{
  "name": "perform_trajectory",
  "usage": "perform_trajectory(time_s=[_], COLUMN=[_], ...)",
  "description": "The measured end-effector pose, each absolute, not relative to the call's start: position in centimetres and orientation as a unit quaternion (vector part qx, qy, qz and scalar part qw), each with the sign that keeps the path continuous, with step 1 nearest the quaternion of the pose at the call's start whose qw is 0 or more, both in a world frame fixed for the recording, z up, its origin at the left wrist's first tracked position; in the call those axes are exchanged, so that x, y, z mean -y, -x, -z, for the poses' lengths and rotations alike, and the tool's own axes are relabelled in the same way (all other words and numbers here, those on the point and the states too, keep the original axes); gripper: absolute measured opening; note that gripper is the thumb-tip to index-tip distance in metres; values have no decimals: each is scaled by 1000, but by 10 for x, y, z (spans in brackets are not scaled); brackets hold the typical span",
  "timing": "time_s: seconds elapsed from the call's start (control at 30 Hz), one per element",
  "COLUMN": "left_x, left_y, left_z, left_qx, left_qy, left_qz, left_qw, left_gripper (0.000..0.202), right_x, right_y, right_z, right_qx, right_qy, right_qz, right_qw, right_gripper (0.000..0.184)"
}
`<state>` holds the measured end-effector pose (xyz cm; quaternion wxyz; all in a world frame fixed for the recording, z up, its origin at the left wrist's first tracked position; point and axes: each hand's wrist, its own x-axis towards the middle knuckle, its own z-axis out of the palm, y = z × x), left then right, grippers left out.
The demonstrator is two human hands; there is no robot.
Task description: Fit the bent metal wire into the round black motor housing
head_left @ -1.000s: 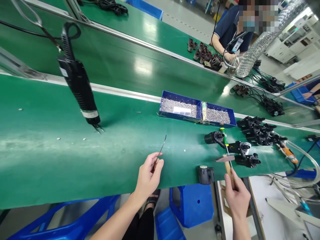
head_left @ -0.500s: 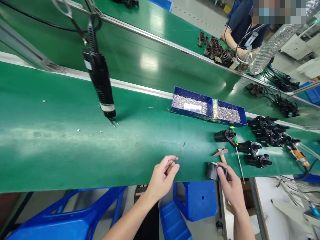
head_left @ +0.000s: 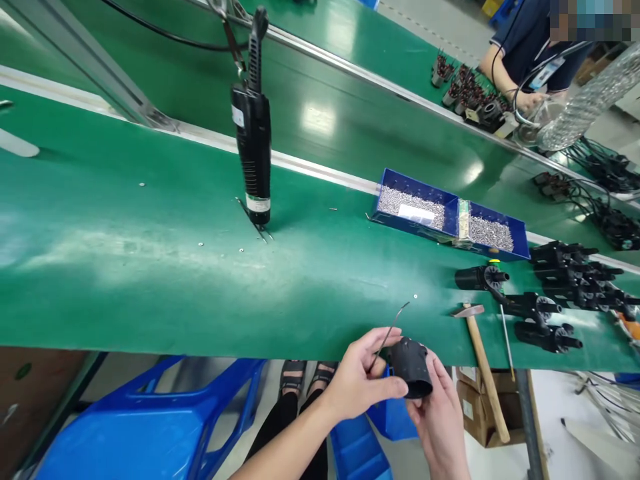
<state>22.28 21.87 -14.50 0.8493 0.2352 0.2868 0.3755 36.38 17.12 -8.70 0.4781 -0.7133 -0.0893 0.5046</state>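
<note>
My left hand point(head_left: 363, 377) is closed around a thin, slightly curved metal tool point(head_left: 395, 320), whose tip points up and away over the bench edge. Its thumb reaches to the near rim of a black cylindrical plastic housing point(head_left: 411, 365). From the other side my right hand point(head_left: 440, 407) grips that housing, its open end turned down toward me. The housing is tilted, and fingers cover part of its sides. Right of my hands, a wooden-handled hammer point(head_left: 483, 360) lies with its handle overhanging the bench edge. Beside it is a long, thin screwdriver point(head_left: 507, 333) with a green and yellow handle.
Blue bins point(head_left: 415, 227) of small metal parts stand at the back. Several black motor-like units point(head_left: 477, 277) lie to the right. An electric screwdriver point(head_left: 255, 153) hangs over the green bench point(head_left: 150, 293). A blue stool point(head_left: 125, 427) stands below. Across the divider a person point(head_left: 525, 67) works.
Both hands have come together. The right hand has brought the housing left, off the bench and nearer to me, and the left thumb now reaches it. The camera view has shifted left.
</note>
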Motion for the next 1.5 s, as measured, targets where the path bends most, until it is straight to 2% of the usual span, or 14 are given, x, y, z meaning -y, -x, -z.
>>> perform_trajectory(time_s=[0.2,0.37,0.47,0.57,0.67,0.73,0.8,0.9,1.1,1.17,1.23,1.27,1.37,1.5], left_x=[-217,-228,-245,-265,-277,-276,-268,-253,-240,-240,-241,-243,-247,-253], left_y=[-215,-200,-192,-183,-174,-172,-175,-186,-207,-216,-227,-233,-248,-254], left_z=[143,135,136,141,138,131,122,115,124,132,139,142,147,144], left_qx=[-226,-240,-302,-390,-400,-353,-289,-234,-322,-395,-442,-446,-418,-401], left_qy=[-214,-327,-430,-473,-513,-570,-639,-701,-615,-539,-460,-430,-391,-370], left_qz=[-398,-418,-448,-502,-530,-522,-501,-491,-579,-606,-577,-551,-510,-518], left_qw=[863,813,723,610,544,527,507,462,428,432,509,558,642,658], left_gripper=[71,58,38,31,26,23,23,15,10,45,83,91,78,63], right_x=[-159,-163,-177,-195,-206,-203,-193,-175,-186,-199,-210,-215,-228,-238], right_y=[-361,-362,-365,-368,-371,-371,-371,-371,-375,-374,-373,-372,-374,-377], right_z=[83,91,105,124,133,126,111,86,57,50,47,47,54,66], right_qx=[80,255,425,622,704,697,671,643,665,595,512,495,572,624], right_qy=[667,617,677,681,648,653,656,641,607,653,687,688,638,607], right_qz=[-581,-589,-393,-145,-76,-58,-92,-169,-234,-188,-93,-64,-83,-125], right_qw=[460,457,455,358,282,291,332,383,367,429,506,526,508,477], right_gripper=[69,57,46,35,33,34,38,21,13,18,26,29,27,17])
